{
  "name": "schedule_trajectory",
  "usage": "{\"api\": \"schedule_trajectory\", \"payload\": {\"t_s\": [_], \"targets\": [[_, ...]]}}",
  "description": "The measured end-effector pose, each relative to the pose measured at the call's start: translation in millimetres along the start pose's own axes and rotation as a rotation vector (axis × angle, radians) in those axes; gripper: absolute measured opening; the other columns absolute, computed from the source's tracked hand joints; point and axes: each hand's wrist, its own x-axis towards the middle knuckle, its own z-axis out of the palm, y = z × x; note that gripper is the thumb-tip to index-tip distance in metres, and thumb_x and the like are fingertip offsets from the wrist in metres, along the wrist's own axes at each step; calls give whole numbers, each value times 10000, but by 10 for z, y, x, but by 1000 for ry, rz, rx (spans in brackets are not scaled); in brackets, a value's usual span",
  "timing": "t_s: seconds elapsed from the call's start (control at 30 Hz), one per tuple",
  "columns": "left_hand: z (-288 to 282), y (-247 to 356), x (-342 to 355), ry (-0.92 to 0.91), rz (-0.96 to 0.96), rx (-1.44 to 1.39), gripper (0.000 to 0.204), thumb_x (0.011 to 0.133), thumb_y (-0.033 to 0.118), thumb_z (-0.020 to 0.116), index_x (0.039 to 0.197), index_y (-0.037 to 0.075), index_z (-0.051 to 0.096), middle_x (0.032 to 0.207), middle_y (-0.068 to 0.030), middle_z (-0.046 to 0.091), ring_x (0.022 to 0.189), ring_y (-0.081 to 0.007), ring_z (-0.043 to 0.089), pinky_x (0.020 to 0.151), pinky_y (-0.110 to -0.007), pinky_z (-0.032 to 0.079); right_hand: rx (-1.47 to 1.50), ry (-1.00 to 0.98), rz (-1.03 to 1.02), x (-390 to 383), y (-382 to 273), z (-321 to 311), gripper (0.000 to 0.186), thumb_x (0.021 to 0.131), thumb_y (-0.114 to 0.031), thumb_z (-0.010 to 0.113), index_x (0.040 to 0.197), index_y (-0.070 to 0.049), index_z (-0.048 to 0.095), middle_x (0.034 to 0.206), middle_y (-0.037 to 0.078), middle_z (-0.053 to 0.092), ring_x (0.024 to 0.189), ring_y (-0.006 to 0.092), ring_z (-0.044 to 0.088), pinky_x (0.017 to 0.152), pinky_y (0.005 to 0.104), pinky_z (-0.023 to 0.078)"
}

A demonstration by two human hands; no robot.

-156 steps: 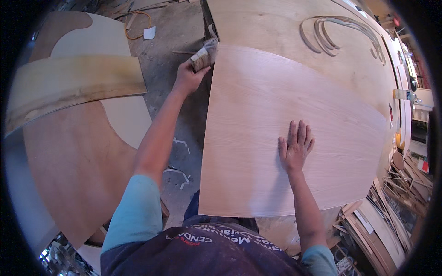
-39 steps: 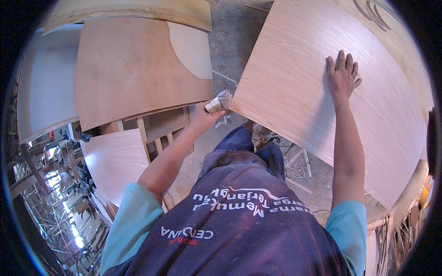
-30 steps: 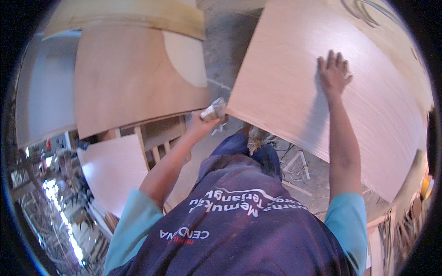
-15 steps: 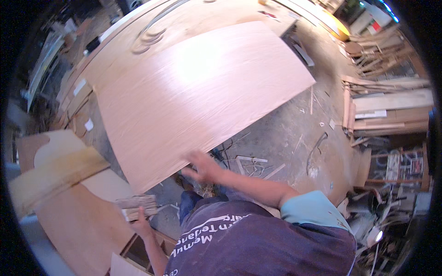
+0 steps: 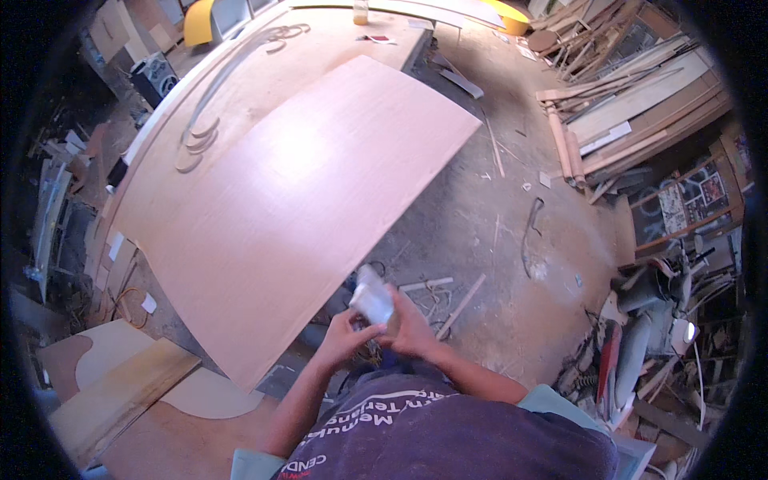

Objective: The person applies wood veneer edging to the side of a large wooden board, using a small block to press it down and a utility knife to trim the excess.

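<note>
I hold a pale, paper-wrapped block (image 5: 370, 298) in both hands, just beside the near edge of a large wood-veneered panel (image 5: 296, 208). My left hand (image 5: 342, 340) grips its lower left with thumb and fingers closed on it, and my right hand (image 5: 406, 330) is closed around its right side. The panel lies on a bigger plywood worktop (image 5: 236, 100), its glossy face reflecting light. Several thin curved strips (image 5: 204, 140) lie on the worktop beyond the panel.
Cut boards (image 5: 184, 432) lie at lower left. The concrete floor (image 5: 488, 208) has scattered offcuts. Stacked planks (image 5: 632, 128) are at upper right; bulky clutter (image 5: 640, 344) is at lower right. A yellow curved piece (image 5: 198, 20) stands beyond the worktop.
My view has turned from the left boards toward the workshop's right. My right hand has left the panel and taken hold of the block, which my left hand has brought to my middle.
</note>
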Motion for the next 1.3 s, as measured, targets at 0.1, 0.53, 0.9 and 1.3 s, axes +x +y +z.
{"api": "schedule_trajectory", "payload": {"t_s": [0.1, 0.53, 0.9, 1.3], "targets": [[148, 55, 139, 189, 144, 173, 634, 842, 281, 912, 1341, -34, 681, 1257, -165, 720, 1156, -229, 692, 1010, -364, 536, -37, 40, 366, -186, 376, -515, 1205, 675, -314, 925, 1665, -78, 280, 1441, 290, 543, 1372, 447, 525, 1152, 501, 441], [1188, 371, 2228, 366, 498, 599, 396, 863, 191, 863, 1162, -41, 749, 1125, -211, 751, 1060, -356, 735, 965, -413, 570, -195, 566, 967, -2339, 3870, -2085, 1075, 700, -333, 901, 1553, 72, 387, 1414, 307, 591, 1305, 422, 609, 1107, 469, 495], [2228, 1289, 4063, 587, 327, 468, 359, 910, 211, 820, 1160, -39, 760, 1081, -182, 763, 1006, -265, 765, 906, -350, 600, 0, 204, 1117, -1429, 4934, -4342, 1014, 641, -265, 921, 1475, 84, 461, 1342, 274, 644, 1237, 401, 648, 1049, 474, 526], [2059, 2025, 6587, 757, 221, 498, 306, 931, 189, 800, 1161, -11, 773, 1072, -159, 793, 959, -229, 769, 902, -360, 609, -194, 217, 988, 1051, 5383, -5903, 1010, 670, -345, 913, 1503, 41, 491, 1344, 260, 674, 1226, 388, 670, 1070, 455, 517]]}}
